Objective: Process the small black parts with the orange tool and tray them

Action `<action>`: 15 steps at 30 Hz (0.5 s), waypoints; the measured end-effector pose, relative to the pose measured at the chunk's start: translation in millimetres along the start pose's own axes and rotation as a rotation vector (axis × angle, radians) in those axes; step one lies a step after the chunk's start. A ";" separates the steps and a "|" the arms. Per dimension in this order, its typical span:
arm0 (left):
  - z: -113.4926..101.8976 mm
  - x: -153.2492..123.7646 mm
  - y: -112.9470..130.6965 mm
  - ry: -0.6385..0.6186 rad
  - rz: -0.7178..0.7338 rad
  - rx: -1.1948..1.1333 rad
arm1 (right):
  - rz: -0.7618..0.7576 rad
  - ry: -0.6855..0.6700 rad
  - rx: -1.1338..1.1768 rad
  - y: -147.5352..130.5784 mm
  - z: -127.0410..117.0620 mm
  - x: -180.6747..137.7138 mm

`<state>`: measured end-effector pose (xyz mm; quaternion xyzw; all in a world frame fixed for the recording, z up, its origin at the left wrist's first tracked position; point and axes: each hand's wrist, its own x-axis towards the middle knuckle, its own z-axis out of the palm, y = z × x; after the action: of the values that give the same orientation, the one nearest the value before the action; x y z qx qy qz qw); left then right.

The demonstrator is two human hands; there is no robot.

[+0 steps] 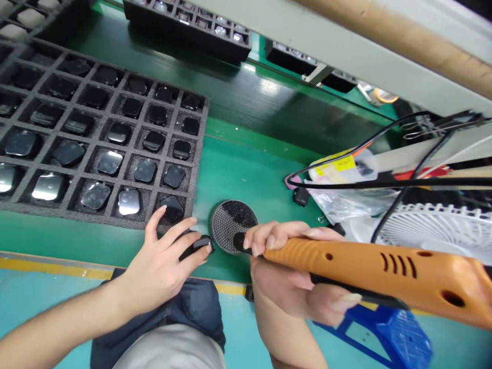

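Observation:
My left hand (pixel 165 256) grips a small black watch-like case (pixel 202 243) between thumb and fingers, at the near right corner of the grey foam tray (pixel 115 221). One of its fingers reaches over the tray's corner cell. My right hand (pixel 292 271) is wrapped round an orange electric screwdriver (pixel 365 266) with a black lever along its underside. The tool's dark front end lies over a round perforated dish (pixel 226 230), which carries small dark bits; the very tip is hard to make out. Black rounded-square watch bodies (pixel 110 162) sit in the tray's cells.
Black divided boxes (pixel 188 31) of small parts stand at the back, under a pale shelf beam (pixel 346 46). Black cables (pixel 384 183) hang across the right side, near plastic bags (pixel 353 197) and a white fan (pixel 438 230). A blue stool (pixel 403 333) is below.

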<state>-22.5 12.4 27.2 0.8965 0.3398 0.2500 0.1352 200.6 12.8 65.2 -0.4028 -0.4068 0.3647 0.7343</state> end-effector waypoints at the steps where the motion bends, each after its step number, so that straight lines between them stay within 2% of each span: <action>1: -0.3 -0.4 -0.1 -0.004 0.003 0.003 | 0.003 -0.001 0.000 -0.8 0.4 0.6; 5: -0.9 -0.3 0.2 -0.021 0.012 0.011 | 0.015 -0.006 -0.010 -12.3 2.7 1.0; 8: 0.0 4.2 1.8 -0.009 -0.050 -0.033 | 0.073 -0.003 -0.032 -27.6 3.9 -3.4; 11: 1.6 10.6 4.0 0.040 -0.123 -0.103 | 0.130 -0.074 -0.037 -37.7 7.1 -9.6; 15: 3.2 15.1 5.0 0.067 -0.171 -0.166 | 0.150 -0.139 0.011 -34.0 17.7 -15.1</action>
<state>-8.3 18.7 32.0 0.8412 0.3973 0.2945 0.2185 185.7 -9.0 97.0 -0.4017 -0.4235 0.4481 0.6771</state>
